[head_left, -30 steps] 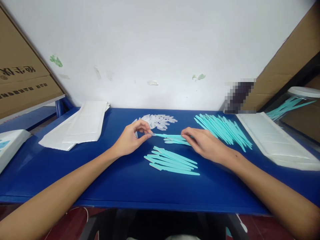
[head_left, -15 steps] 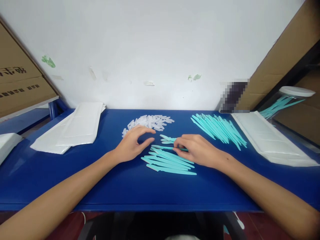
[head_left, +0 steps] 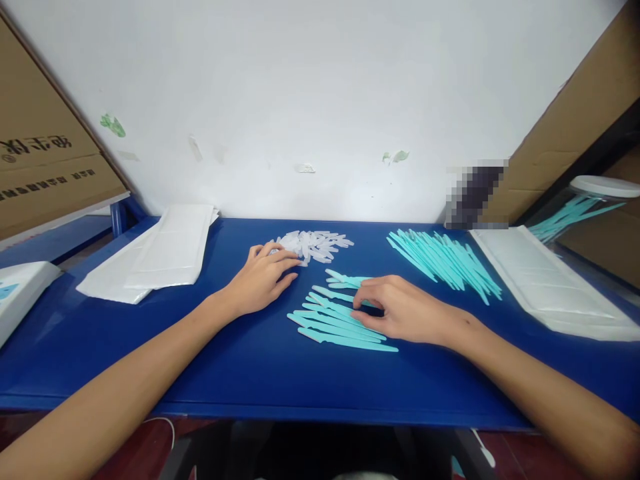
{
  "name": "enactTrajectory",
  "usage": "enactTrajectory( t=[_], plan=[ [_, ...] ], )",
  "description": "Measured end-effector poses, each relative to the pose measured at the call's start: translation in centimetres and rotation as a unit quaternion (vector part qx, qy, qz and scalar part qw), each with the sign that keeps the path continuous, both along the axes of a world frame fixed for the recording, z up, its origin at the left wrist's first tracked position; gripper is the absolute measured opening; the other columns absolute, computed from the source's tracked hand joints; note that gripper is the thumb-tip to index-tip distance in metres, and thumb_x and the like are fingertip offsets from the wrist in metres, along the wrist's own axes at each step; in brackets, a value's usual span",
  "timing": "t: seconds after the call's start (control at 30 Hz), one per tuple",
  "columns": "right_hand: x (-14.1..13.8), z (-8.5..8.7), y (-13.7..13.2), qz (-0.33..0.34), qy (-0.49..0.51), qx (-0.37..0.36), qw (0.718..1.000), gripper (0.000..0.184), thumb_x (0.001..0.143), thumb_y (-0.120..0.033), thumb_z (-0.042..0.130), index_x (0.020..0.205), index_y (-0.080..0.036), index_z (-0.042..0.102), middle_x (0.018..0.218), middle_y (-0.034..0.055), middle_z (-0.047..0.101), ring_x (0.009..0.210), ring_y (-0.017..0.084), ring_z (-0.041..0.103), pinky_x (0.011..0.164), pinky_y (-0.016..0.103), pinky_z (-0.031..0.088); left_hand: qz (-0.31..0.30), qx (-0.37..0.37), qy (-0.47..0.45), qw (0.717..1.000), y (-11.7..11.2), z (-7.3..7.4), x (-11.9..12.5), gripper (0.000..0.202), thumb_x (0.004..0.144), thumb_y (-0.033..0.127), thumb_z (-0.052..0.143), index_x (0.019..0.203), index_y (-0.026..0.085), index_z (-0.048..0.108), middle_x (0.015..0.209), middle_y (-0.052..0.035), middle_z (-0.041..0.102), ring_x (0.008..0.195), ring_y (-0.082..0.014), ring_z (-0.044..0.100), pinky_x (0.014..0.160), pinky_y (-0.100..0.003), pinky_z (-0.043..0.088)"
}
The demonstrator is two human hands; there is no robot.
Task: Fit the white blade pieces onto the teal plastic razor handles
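Fingers (head_left: 286, 257) of the left hand (head_left: 257, 283) are spreading loosely, released and bending over the near left edge of a pile of small translucent pieces (head_left: 323, 245); whether the tips are touching any piece is not clear. On the right hand (head_left: 400, 310), thumb and forefinger are curling toward each other above the slim teal sticks, and one cannot tell whether they are grasping one.

Just beyond those fingertips, a single teal stick (head_left: 334, 293) is lying with its notched end pointing left and its other end running behind the hand. Below it, a fan of teal sticks (head_left: 340, 328) is resting on the blue surface (head_left: 210, 373), notched ends also facing left. A smaller teal bunch (head_left: 345, 280) is lying just above, partly hidden by the right hand.

Farther out, a large heap of teal sticks (head_left: 447, 265) is slanting across the back right. White padded envelopes (head_left: 167, 250) are overlapping at the back left, and another white envelope (head_left: 565, 287) is lying at the right. Beyond it, a white-lidded clear jar (head_left: 605, 187) is holding more teal sticks. Printed cardboard (head_left: 45, 150) is leaning at the far left, while a marked white wall (head_left: 320, 100) is rising behind everything.
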State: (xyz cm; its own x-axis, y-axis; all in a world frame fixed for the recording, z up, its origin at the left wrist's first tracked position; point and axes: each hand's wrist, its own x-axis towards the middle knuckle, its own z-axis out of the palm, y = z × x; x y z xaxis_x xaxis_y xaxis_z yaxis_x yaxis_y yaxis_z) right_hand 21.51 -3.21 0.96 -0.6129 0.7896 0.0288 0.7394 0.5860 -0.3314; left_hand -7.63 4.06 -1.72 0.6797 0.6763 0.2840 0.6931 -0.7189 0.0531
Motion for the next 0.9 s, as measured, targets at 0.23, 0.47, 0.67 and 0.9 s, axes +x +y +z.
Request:
enactTrajectory(
  t=[0.23,0.47,0.67,0.9],
  plan=[
    [0.1,0.2,0.1,-0.002,-0.020,0.011,1.000,0.010,0.089,-0.028,0.056,0.086,-0.021,0.063,0.080,0.0015,0.060,0.065,0.015,0.052,0.063,0.029,0.036,-0.032,-0.026,-0.021,0.999,-0.5,0.4,0.6,0.027,0.100,0.026,0.047,0.109,0.023,0.072,0.104,-0.0060,0.073,0.103,-0.0263,0.056,0.096,-0.047,0.032],
    [0.4,0.5,0.4,-0.012,0.017,0.071,0.997,0.016,0.093,-0.027,0.050,0.080,-0.021,0.058,0.073,0.0019,0.061,0.071,0.018,0.055,0.075,0.034,0.038,-0.030,-0.058,-0.041,0.997,-0.8,0.2,0.7,0.032,0.102,0.031,0.041,0.110,0.022,0.071,0.103,-0.0082,0.069,0.101,-0.0254,0.056,0.087,-0.040,0.039],
    [1.1,-0.5,0.9,-0.045,0.075,0.075,0.993,0.016,0.101,-0.031,0.041,0.102,-0.020,0.053,0.080,0.0032,0.065,0.059,0.015,0.054,0.054,0.028,0.036,-0.025,-0.107,-0.149,0.983,-1.1,0.4,1.2,0.032,0.103,0.037,0.043,0.111,0.023,0.070,0.102,-0.0047,0.075,0.098,-0.0230,0.064,0.089,-0.037,0.045],
    [0.9,-0.9,1.0,-0.042,0.069,0.113,0.990,0.018,0.104,-0.030,0.035,0.103,-0.020,0.050,0.092,0.0057,0.062,0.067,0.015,0.054,0.061,0.030,0.038,-0.010,-0.218,-0.276,0.936,-1.6,0.7,1.6,0.034,0.103,0.041,0.044,0.112,0.020,0.069,0.081,-0.0007,0.073,0.078,-0.0169,0.066,0.072,-0.027,0.049]
  ],
)
